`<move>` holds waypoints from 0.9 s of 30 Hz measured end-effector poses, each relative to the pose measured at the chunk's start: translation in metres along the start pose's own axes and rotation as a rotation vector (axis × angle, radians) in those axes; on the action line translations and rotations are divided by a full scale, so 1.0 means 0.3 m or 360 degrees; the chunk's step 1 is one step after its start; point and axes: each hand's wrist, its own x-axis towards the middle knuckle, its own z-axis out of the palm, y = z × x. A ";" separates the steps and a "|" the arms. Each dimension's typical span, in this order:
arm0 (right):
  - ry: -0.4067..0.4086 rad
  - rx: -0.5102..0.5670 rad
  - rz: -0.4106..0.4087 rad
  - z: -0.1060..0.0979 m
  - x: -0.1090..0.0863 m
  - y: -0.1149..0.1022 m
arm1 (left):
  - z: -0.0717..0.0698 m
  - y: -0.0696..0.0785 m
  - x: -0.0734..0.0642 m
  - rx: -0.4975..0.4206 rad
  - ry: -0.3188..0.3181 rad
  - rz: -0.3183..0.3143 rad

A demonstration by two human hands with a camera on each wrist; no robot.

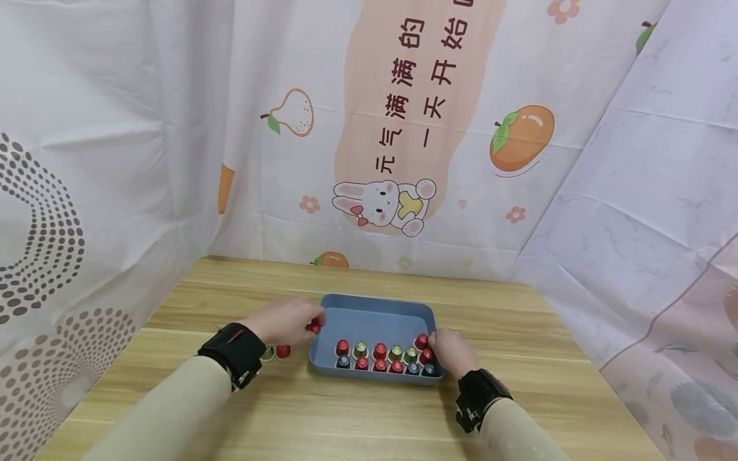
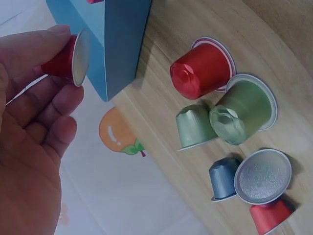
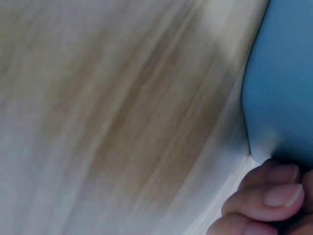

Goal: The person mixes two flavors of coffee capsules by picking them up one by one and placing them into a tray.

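My left hand [image 1: 291, 320] pinches a red coffee capsule [image 2: 58, 62] between thumb and fingers, just over the left wall of the blue-grey tray [image 1: 375, 320]. The capsule's pale foil lid faces sideways in the left wrist view. At the tray's right wall, my right hand [image 1: 453, 352] grips the edge with curled fingers [image 3: 279, 196]. Inside the tray, a front row of red and dark blue capsules runs along the near wall. Behind it stand red and green capsules, among them a green capsule [image 1: 360, 349] and a red capsule [image 1: 343, 347].
Loose capsules lie on the wooden table [image 1: 369, 422] left of the tray: a red one [image 2: 200, 71], two green ones, a blue one [image 2: 224, 178], one showing its silver lid [image 2: 264, 176] and another red one. A printed curtain [image 1: 277, 192] hangs behind the table.
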 end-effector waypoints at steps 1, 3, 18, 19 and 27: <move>0.0004 0.0005 0.0004 0.001 0.001 0.000 | 0.002 0.001 0.002 -0.0010 -0.0003 0.0002; 0.0000 0.0011 0.0019 0.001 0.003 0.000 | 0.003 0.005 0.004 -0.0018 -0.0009 0.0002; 0.0025 -0.0025 -0.0056 0.002 -0.001 0.001 | 0.027 0.047 0.014 -0.0084 -0.0040 0.0076; 0.0025 -0.0025 -0.0057 0.002 -0.002 0.000 | 0.030 0.050 0.015 -0.0089 -0.0051 0.0065; -0.0003 0.0025 0.0033 0.001 0.004 -0.002 | 0.047 0.068 0.024 -0.0088 -0.0101 0.0023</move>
